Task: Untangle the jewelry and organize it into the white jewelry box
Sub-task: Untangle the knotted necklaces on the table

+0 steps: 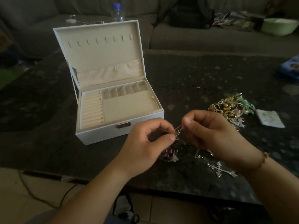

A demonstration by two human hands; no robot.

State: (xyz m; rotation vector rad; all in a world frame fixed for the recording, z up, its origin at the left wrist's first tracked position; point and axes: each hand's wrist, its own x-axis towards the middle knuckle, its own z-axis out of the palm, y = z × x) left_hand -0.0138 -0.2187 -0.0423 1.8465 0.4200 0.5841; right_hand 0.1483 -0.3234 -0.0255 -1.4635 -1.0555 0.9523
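Note:
The white jewelry box [97,136] stands open on the dark table, lid up, its beige compartments bare. In front of it my left hand [145,139] and my right hand [208,131] each pinch a tangled silver chain [178,130] between thumb and fingers. More of the tangle, with dark beads [169,155], hangs below my hands. A silver cross pendant [224,171] on its chain lies on the table under my right wrist. A heap of tangled gold and coloured jewelry [229,109] sits to the right, behind my right hand.
A small white square pad [270,118] lies right of the heap. A water bottle [118,12] stands behind the box. A grey sofa runs along the back with a green basin [278,26] and a dark bag [191,16]. The table's front edge is near my forearms.

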